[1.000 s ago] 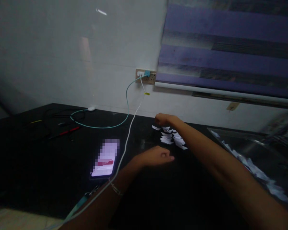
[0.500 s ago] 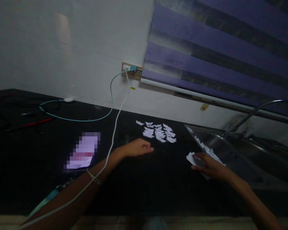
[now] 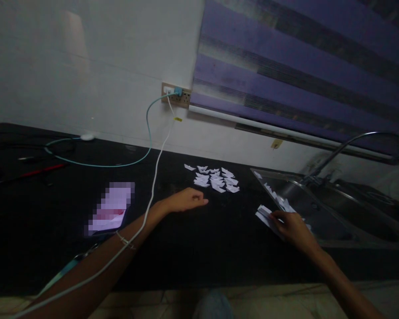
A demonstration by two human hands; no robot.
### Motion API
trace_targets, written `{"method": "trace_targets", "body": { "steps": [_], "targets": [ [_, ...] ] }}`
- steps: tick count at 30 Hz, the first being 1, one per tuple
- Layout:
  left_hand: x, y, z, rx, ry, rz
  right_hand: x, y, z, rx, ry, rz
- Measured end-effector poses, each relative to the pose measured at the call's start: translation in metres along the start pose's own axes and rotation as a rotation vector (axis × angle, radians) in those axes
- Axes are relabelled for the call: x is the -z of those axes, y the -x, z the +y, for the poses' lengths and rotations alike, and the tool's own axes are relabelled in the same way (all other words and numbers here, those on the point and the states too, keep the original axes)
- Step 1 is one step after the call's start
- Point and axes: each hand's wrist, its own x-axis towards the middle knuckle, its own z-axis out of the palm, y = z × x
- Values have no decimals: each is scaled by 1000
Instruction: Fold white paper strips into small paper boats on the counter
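Observation:
My right hand point(image 3: 291, 226) is over a small stack of white paper pieces point(image 3: 263, 212) beside the sink, with thumb and forefinger pinched on a piece of paper at its near side. My left hand point(image 3: 186, 200) rests on the black counter, fingers curled in and nothing visible in them. Just beyond it, several small folded paper boats point(image 3: 216, 178) sit grouped in rows. More white paper pieces point(image 3: 279, 198) lie along the sink's left edge, partly hidden behind my right hand.
A steel sink point(image 3: 332, 221) with a curved faucet point(image 3: 339, 150) is on the right. A lit phone point(image 3: 111, 206) lies left of my left forearm. A white cable point(image 3: 154, 177) crosses over that forearm from the wall socket point(image 3: 176, 95). A teal cable point(image 3: 119, 166) loops behind.
My right hand has gone from lying spread over the paper stack to pinching a piece of it. My left hand stays curled in place. The view has shifted slightly.

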Motion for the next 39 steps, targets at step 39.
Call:
{"method": "trace_targets", "body": {
  "steps": [39],
  "targets": [
    [-1, -13, -1, 148, 474, 328, -56, -108, -207, 164, -1247, 81]
  ]
}}
